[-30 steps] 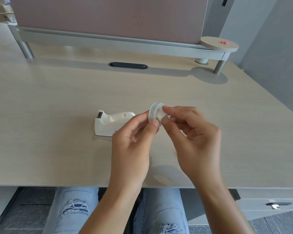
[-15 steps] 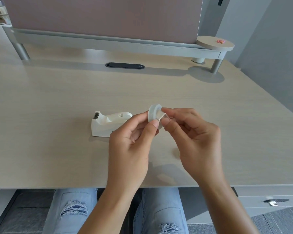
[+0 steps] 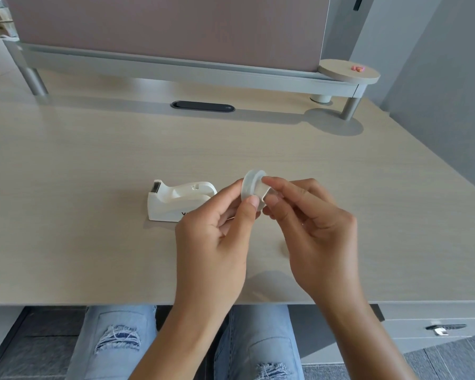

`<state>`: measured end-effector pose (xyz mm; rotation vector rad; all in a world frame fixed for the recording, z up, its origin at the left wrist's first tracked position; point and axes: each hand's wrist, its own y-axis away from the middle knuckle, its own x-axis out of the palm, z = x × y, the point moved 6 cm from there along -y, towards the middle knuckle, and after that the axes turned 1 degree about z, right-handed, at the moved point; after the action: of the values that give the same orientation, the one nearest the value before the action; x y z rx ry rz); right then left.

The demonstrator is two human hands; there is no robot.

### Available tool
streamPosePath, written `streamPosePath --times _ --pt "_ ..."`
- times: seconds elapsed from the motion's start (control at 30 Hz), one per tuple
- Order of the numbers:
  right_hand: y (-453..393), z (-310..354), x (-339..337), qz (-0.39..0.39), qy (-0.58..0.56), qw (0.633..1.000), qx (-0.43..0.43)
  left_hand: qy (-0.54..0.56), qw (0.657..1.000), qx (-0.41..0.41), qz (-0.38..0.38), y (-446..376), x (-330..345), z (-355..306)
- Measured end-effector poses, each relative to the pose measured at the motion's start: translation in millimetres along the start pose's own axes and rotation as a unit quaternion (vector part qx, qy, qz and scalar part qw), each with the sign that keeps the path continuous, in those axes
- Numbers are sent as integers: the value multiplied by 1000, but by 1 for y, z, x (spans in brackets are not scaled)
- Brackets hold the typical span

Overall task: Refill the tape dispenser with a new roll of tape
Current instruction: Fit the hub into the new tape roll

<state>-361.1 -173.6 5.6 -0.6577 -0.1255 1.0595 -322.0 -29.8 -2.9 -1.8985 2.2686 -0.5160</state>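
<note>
Pinching the roll (image 3: 252, 185) between them above the worktop (image 3: 93, 160), left hand (image 3: 214, 239) and right hand (image 3: 310, 231) fingers hold its rim and loose end, dispenser (image 3: 176, 200) just beyond the left fingers

I count one white tape dispenser (image 3: 177, 200) on one desk (image 3: 93, 160), one roll of tape (image 3: 251, 187), two hands, a left hand (image 3: 217, 242) and a right hand (image 3: 313, 231), and one small pink thing (image 3: 357, 68).
</note>
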Motion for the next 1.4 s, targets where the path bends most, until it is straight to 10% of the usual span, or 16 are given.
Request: streamPosePath --times 0.3,0.57,1.0,1.4 --pt "1 7 0 -1 118 988 -96 -38 999 -1 7 0 -4 0" --pt "-3 2 1 -37 -115 989 87 -36 999 10 -11 1 -5 -2" --pt "-7 26 9 15 156 981 -115 -64 998 1 -22 3 -15 -10" --pt "-10 21 12 79 162 969 -171 -80 997 -8 -8 3 -19 -11"
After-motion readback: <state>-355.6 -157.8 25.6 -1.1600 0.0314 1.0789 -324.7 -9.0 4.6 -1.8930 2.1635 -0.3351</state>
